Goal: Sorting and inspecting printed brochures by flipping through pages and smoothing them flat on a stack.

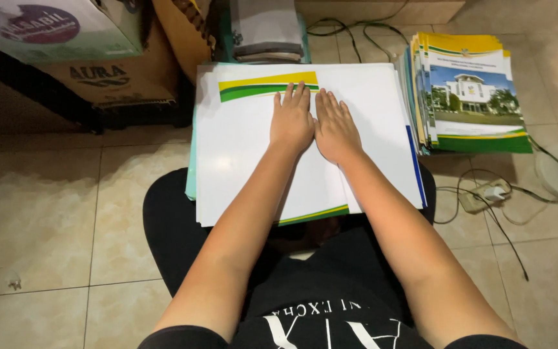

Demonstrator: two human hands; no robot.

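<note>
A large white sheet with a yellow-and-green band lies on the person's lap atop a stack of similar sheets. The left hand and right hand press flat on it side by side, fingers outstretched, gripping nothing. A pile of printed booklets sits just to the right on the tiled floor.

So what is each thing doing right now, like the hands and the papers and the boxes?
Left hand: flat, palm down on the white sheets, fingers together.
Right hand: flat beside it, touching it, holding nothing.
White sheets: stacked on the lap, slightly uneven.
Printed booklets: piled on the floor, closed, edges fanned.
Cardboard boxes: stacked, shut as far as visible.
Cables: loose on the tiles.
</note>
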